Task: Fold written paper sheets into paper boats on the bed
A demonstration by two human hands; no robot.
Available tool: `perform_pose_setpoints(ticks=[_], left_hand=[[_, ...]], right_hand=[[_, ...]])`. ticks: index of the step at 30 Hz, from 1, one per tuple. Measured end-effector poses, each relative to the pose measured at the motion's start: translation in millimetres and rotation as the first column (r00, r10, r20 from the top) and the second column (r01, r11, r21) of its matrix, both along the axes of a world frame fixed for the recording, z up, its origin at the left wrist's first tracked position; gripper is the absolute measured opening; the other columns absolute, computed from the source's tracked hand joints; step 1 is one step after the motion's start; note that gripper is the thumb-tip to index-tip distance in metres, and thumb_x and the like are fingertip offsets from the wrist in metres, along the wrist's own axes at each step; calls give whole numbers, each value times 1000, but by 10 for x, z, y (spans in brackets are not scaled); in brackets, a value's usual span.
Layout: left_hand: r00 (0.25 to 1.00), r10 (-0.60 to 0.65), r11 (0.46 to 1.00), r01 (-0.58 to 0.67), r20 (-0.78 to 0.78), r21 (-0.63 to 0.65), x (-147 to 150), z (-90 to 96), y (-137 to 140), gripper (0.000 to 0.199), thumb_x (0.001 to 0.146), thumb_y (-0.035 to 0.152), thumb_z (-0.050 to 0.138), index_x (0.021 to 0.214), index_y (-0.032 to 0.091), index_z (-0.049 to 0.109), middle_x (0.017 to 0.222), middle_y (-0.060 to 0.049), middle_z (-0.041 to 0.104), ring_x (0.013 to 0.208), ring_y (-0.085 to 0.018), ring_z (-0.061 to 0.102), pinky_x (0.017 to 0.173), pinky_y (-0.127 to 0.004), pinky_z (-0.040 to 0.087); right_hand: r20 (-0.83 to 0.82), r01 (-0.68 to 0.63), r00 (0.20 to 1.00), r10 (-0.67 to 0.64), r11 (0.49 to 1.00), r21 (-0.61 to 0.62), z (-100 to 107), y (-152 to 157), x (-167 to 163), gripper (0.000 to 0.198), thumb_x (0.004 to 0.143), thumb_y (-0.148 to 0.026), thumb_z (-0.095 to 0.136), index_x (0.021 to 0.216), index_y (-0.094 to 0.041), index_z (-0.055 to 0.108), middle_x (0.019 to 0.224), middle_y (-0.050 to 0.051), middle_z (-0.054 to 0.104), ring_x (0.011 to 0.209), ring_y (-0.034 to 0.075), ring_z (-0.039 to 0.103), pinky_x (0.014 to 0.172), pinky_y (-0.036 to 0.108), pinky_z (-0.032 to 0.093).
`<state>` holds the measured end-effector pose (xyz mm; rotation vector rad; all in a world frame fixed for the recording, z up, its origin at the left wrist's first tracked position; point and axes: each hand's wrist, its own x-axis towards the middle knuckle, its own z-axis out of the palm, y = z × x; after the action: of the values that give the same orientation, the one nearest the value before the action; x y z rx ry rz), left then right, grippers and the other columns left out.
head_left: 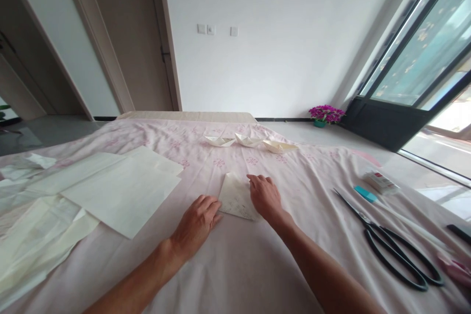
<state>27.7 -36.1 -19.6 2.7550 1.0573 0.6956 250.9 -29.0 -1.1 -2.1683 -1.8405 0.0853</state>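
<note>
A small piece of folded off-white paper (234, 197), narrower at its far end and marked with dark specks, lies on the cloth between my hands. My left hand (200, 221) is closed at the paper's near left corner, thumb and fingertips against its edge. Along the right edge, my right hand (265, 198) is closed with curled fingers; its thumb is hidden. Beyond the hands, three folded paper boats stand in a row: a left boat (220, 142), a middle boat (249, 141) and a yellower right boat (280, 146).
Loose paper sheets (125, 191) overlap at the left, beside crumpled paper (40, 240). Black-handled scissors (375, 225), a blue-tipped white tool (365, 193) and a small white box (380, 182) lie right. A pink patterned cloth (235, 265) covers the table.
</note>
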Motion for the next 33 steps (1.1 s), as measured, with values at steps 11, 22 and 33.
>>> perform_pose_setpoints(ticks=[11, 22, 33], left_hand=[[989, 7, 976, 25, 147, -216, 356, 9, -334, 13, 84, 11, 59, 93, 19, 62, 89, -2, 63, 87, -17, 60, 78, -30, 51], [996, -88, 995, 89, -30, 37, 264, -134, -139, 37, 87, 22, 57, 124, 24, 56, 135, -8, 54, 128, -25, 46, 103, -45, 43], [984, -149, 988, 152, -93, 29, 346, -16, -240, 49, 92, 34, 49, 140, 30, 39, 146, -6, 40, 130, -24, 42, 107, -45, 39]], right_hand=[[-85, -282, 953, 291, 954, 104, -156, -88, 109, 67, 77, -24, 60, 140, -19, 39, 117, 9, 59, 106, 24, 46, 93, 35, 35], [-168, -174, 952, 256, 904, 391, -108, -90, 391, 41, 84, -10, 42, 120, -19, 58, 111, 7, 62, 101, 21, 50, 91, 35, 40], [24, -221, 975, 220, 967, 123, -123, -443, 356, 53, 82, -31, 61, 133, -28, 49, 124, 5, 56, 110, 24, 43, 95, 37, 35]])
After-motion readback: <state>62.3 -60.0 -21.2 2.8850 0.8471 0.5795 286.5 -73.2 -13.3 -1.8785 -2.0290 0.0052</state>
